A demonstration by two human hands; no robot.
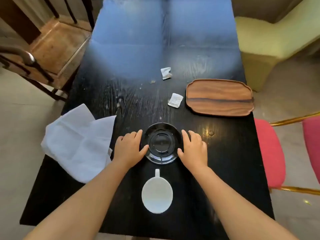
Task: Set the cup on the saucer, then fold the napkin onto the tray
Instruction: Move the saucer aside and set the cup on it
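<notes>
A black glossy saucer lies on the black table, a little in front of me. My left hand grips its left rim and my right hand grips its right rim, thumbs on the near edge. The white cup stands on the table just near of the saucer, its handle pointing away toward the saucer. A crumpled white napkin lies at the table's left edge, partly hanging over it. The empty wooden tray sits at the right edge, farther away.
Two small white sachets lie between the saucer and the table's far part. A dark wooden chair stands at the left, a yellow-green seat at the far right, and a red chair at the near right.
</notes>
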